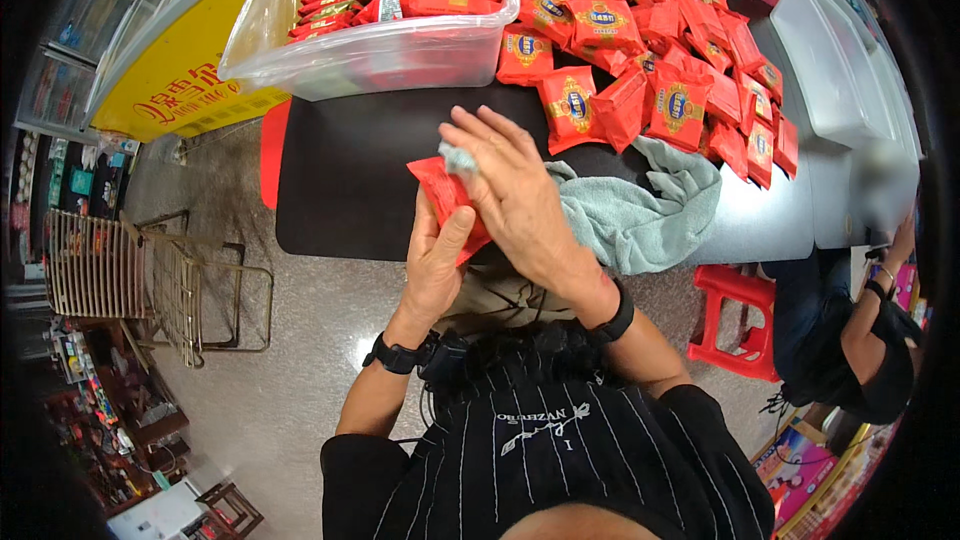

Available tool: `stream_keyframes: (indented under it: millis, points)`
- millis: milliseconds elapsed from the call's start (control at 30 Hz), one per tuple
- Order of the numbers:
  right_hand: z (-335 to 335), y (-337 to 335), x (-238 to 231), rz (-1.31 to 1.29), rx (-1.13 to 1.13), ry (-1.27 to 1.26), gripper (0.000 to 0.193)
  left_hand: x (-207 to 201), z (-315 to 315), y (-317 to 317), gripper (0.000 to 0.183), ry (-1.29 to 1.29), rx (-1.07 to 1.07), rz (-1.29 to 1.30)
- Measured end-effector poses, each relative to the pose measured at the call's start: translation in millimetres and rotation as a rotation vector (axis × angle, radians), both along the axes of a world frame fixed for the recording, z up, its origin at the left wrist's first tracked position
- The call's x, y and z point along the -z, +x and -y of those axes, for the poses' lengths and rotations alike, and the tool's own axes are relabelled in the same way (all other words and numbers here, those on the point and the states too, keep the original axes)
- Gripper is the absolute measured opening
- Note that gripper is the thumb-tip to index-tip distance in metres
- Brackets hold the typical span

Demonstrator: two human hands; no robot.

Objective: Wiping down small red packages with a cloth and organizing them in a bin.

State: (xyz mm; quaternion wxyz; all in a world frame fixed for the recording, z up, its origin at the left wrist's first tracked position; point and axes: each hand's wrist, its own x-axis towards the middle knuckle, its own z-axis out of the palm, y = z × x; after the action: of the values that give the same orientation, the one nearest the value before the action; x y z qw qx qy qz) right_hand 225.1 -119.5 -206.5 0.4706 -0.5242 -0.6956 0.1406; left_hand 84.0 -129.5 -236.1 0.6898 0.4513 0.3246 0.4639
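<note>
My left hand (432, 262) grips a red packet (434, 187) from below, thumb across its near part, above the front of the black table. Over the packet's far side my right hand (518, 202) presses a small pale blue-green cloth (458, 159) against it, with much of the cloth hidden under the fingers. Just right of my right hand, a larger grey-green towel (640, 215) lies crumpled at the table's edge. Beyond it is a loose heap of red packets (680, 105) with blue and gold labels.
A clear plastic bin (400, 65) holding rows of red packets stands at the far left of the black table (340, 175). An empty translucent bin (815, 60) is at the far right. A red stool (733, 325) and a seated person (850, 340) are at right; a metal folding chair (185, 285) stands left.
</note>
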Motion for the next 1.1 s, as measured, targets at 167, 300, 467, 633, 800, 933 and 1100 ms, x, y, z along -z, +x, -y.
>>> stream_keyframes:
  millis: [167, 300, 467, 633, 800, 933, 1100]
  points:
    - [6, 4, -10, -0.191, 0.016, -0.126, 0.03, -11, -3, 5, 0.049, -0.027, -0.019, 0.117]
    - [16, 5, -5, -0.169, -0.022, -0.297, 0.024, -11, -1, 3, 0.045, -0.016, -0.166, 0.136]
    - [17, 9, 5, -0.113, -0.056, -0.126, 0.022, -65, -34, -13, 0.039, 0.207, -0.179, -0.064]
    - [18, 13, 14, -0.021, 0.007, -0.036, 0.022, -164, -107, -10, 0.037, 0.496, -0.056, -0.562]
    - [18, 5, 9, 0.024, -0.035, -0.007, 0.026, -214, -197, 8, 0.035, 0.898, -0.002, -0.928]
    - [19, 5, 9, 0.032, -0.028, -0.012, 0.027, -192, -259, 36, 0.037, 1.338, 0.124, -1.215]
    - [18, 6, 9, 0.018, -0.039, 0.029, 0.027, -176, -267, 60, 0.044, 1.215, 0.392, -1.471]
